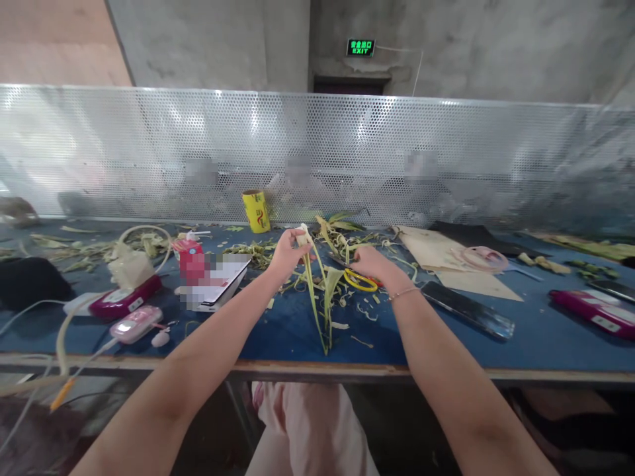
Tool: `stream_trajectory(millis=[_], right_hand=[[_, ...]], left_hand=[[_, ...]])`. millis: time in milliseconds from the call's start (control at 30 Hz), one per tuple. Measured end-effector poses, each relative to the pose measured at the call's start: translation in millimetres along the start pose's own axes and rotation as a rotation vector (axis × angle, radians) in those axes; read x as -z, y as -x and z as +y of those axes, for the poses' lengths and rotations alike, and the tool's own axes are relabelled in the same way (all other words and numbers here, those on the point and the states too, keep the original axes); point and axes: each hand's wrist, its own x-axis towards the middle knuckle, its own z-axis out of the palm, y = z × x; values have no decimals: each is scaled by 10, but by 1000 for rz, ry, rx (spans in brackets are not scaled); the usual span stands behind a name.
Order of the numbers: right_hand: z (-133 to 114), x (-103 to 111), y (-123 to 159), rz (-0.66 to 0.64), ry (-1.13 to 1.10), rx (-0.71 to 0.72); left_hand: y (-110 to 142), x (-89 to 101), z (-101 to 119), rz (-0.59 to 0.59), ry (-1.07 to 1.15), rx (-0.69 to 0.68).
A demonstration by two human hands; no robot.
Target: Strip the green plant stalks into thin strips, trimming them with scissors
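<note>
My left hand [292, 252] is closed in a pinch on the pale, folded upper end of some long leaf strips [311, 291]. The yellowish-green strips hang from my fingers to the front of the table, where their tips come together. To the right, my right hand [368, 262] is closed over a pair of scissors [361, 281] with yellow and orange handle loops. The scissors' blades point left toward the strips, and some of the grip is hidden under my fingers. Leaf scraps [258, 252] lie around and behind both hands.
A yellow cardboard tube [256, 211] stands by the perforated metal screen [317, 145]. On the blue table [278, 334], a phone [469, 309] and brown paper [431, 251] lie at right. At left are a red box [190, 256], a pink device [136, 324] and cables.
</note>
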Motion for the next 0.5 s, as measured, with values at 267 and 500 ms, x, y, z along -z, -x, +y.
stream_trajectory(millis=[267, 500], right_hand=[[130, -162, -69, -212, 137, -64], [184, -105, -134, -201, 128, -81]], left_hand=[[-60, 187, 123, -210, -94, 82], [-146, 254, 151, -136, -268, 58]])
